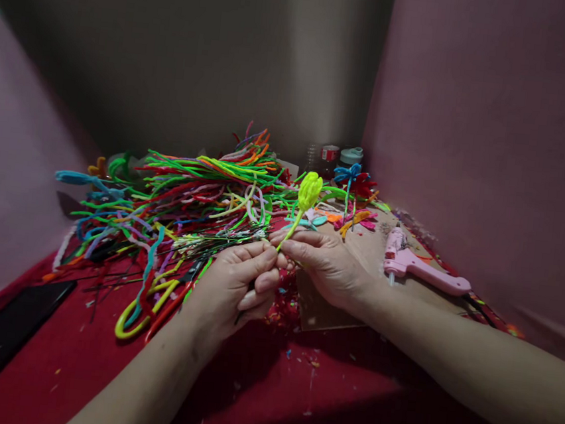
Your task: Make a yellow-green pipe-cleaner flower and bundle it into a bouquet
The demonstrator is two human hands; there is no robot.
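Lime flower (310,191), pipe cleaners (204,191), glue gun (416,265), cardboard (325,313) (partly behind right hand (327,262))

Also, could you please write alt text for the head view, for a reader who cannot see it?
A person's left hand and right hand hold a yellow-green fuzzy flower by its stem above a red table. Beyond them lies a heap of colourful pipe cleaners; a pink glue gun lies at right.

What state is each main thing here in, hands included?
Yellow-green flower: upright, leaning slightly right, held.
Left hand: closed on the flower's lower end.
Right hand: pinching the same flower.
Pipe cleaners: heaped, tangled.
Glue gun: lying on cardboard.
Black flat device: lying flat, dark.
Light-blue-lidded bottle: lid on.
Red surface: littered with scraps.
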